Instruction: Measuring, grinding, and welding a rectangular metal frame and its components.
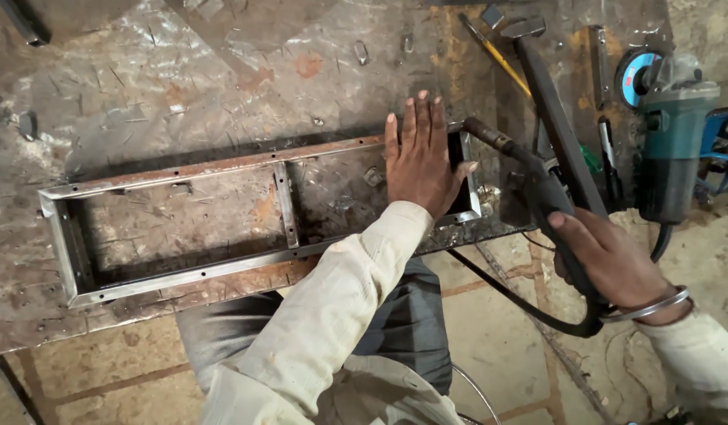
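A long rectangular steel frame [222,165] with a cross bar in its middle lies on a scarred metal workbench [183,71]. My left hand [420,157] rests flat, fingers spread, on the frame's right end. My right hand [608,260] grips the dark handle of a welding torch [537,177]. The torch's nozzle points at the frame's right end, close to my left thumb. A black cable runs from the torch handle back under my arm.
A teal angle grinder [671,134] with a blue disc lies at the bench's right edge. A hammer [553,102] and a yellow-handled tool [502,59] lie beside it. Stone floor [498,346] and my knees show below the bench edge.
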